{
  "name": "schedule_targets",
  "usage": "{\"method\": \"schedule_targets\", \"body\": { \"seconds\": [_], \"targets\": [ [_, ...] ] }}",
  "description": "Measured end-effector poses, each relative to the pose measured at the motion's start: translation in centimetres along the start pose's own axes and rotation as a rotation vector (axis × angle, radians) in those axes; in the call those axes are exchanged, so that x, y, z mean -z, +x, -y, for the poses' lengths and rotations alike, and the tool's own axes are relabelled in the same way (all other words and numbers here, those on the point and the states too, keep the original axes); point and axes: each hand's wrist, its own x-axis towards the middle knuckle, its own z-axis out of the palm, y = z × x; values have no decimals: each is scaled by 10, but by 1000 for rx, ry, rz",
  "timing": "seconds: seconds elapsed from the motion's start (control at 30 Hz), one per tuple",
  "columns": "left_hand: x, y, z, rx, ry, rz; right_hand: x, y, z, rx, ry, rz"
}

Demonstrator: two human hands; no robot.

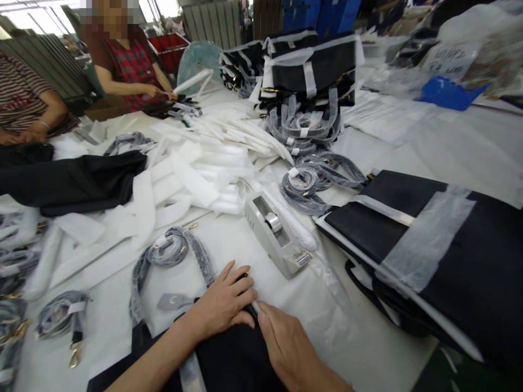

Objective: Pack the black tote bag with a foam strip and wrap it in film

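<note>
A black bag (229, 356) lies at the front edge of the table, with a translucent wrap strip across it. Over its upper corner curls my left hand (220, 305), fingers a little apart and thumb bent against the bag. My right hand (284, 340) grips the bag's side edge, its thumb on a thin whitish strip there; its other fingers are mostly hidden. Beyond my left hand a wrapped grey strap (169, 247) lies coiled, with a grey tag (175, 301) near the bag. A grey tape dispenser (278, 237) stands just past my hands.
Stacked black bags (433, 234) lie on the right, more bags (310, 71) at the back. White foam strips (192, 179) cover the middle. Another wrapped strap (61, 316) with a gold clip lies left. Two people work across the table; one wears a red checked apron (131, 71).
</note>
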Motion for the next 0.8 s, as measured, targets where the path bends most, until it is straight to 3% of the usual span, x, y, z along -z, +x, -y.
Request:
{"method": "schedule_targets", "body": {
  "seconds": [0.1,0.17,0.4,0.57,0.7,0.8],
  "targets": [
    [-14,3,3,32,-16,-72,-6,-19,-1,105,-131,-239],
    [-21,2,4,36,-26,-97,-10,-31,-3,167,-249,-321],
    [-31,6,2,92,-50,-153,-22,-36,-8,269,-452,-375],
    [-17,4,-1,136,-84,-191,-24,-35,-7,311,-425,-386],
    [-14,-21,-40,343,-44,-406,-27,-40,-8,272,-377,-393],
    [-38,-41,-88,412,-28,-352,-32,-43,-10,261,-358,-412]
  ]
}}
